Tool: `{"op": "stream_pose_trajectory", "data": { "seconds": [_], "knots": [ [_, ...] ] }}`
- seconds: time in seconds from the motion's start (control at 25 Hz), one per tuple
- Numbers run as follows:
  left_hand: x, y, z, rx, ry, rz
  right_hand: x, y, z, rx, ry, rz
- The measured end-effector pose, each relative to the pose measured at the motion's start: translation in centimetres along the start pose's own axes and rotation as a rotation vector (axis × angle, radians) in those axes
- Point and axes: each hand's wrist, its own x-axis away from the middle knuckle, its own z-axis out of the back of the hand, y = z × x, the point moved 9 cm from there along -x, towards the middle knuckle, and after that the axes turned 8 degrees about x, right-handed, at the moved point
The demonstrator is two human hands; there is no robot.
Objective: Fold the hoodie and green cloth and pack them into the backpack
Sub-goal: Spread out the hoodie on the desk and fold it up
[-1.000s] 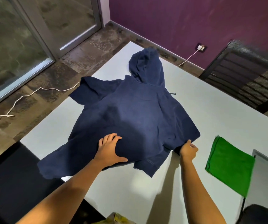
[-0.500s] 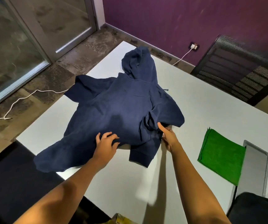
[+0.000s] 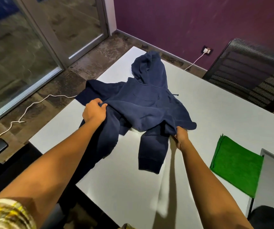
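Blue and soft, the hoodie (image 3: 149,104) lies spread on the white surface (image 3: 215,113), with its hood pointing to the far end and one cuffed sleeve hanging toward the person. The left hand (image 3: 94,112) has its grip closed tight round a bunch of the hoodie's left side and lifts it up off the surface, so the cloth sags in big loose folds. The right hand (image 3: 180,138) has its grip pinched on the low right edge of the hoodie, close to the surface. I think both hands hold it at the sides so the person can pull it flat or turn one side over for a fold. The hoodie looks thick and floppy, so it will bend where it is held and may slip into a heap if one side drops. Near the right edge of the surface lies the green cloth (image 3: 235,166), well apart from the hoodie. It is a flat, fuzzy square shape and looks already folded in layers. A dark rounded thing shows at the bottom right corner, and I cannot tell if it is the backpack. Nothing is packed yet, so the job looks like it is near its start.
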Motion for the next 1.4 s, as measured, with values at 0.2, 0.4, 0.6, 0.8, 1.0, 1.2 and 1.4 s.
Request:
{"op": "stream_pose_trajectory", "data": {
  "seconds": [0.2, 0.4, 0.6, 0.8, 1.0, 1.2, 1.4],
  "knots": [
    [2.0, -0.7, -2.9, 0.263, -0.172, 0.021, 1.7, 1.4, -4.0, -0.217, -0.018, 0.016],
    [7.3, -2.2, -5.2, 0.113, -0.264, -0.277, 4.8, 7.6, -10.4, 0.189, -0.033, -0.151],
    [10.2, -7.9, -8.6, -0.38, -0.326, -0.231, 5.4, 7.4, -17.6, 0.308, -0.274, 0.008],
    [9.2, -9.2, -8.4, -0.2, -0.273, -0.18, 3.1, 4.4, -19.2, 0.546, -0.12, 0.118],
    [10.2, -11.2, -7.4, 0.052, -0.435, -0.104, 3.6, 3.1, -20.7, 0.644, -0.043, 0.164],
    [12.3, -13.7, -7.1, 0.077, -0.478, -0.088, 6.8, 3.1, -17.5, 0.441, -0.025, 0.358],
    [13.4, -14.1, -7.1, -0.018, -0.463, -0.17, 8.1, 3.1, -11.3, 0.255, -0.229, 0.318]
  ]
}}
